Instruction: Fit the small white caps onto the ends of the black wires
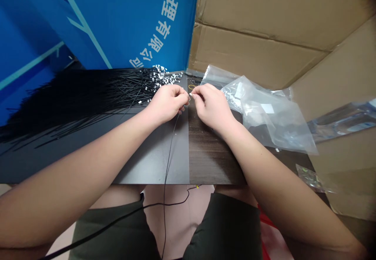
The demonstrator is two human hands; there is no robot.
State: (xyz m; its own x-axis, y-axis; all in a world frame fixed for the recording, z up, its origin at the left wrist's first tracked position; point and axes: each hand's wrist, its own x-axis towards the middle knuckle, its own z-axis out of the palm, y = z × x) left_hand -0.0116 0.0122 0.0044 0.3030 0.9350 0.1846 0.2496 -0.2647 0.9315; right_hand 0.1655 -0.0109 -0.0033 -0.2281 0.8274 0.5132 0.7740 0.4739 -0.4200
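Your left hand [167, 104] and right hand [212, 107] meet fingertip to fingertip.

Your left hand is pinched on a thin black strand [169, 146], which trails back from it over the table edge. Your right hand nips a tiny white plastic piece [190, 94] just beside it. Both look featherlight. The strand seems limp and the piece easy to drop, so grip the strand close to its tip. A heap of black strands [88, 91] lies left of your left hand.

Bare forearms [96, 162] run in from both sides, left hand [167, 104] and right hand [214, 109] uncovered too. Down below, dark olive-green shorts [232, 228] cover both thighs.
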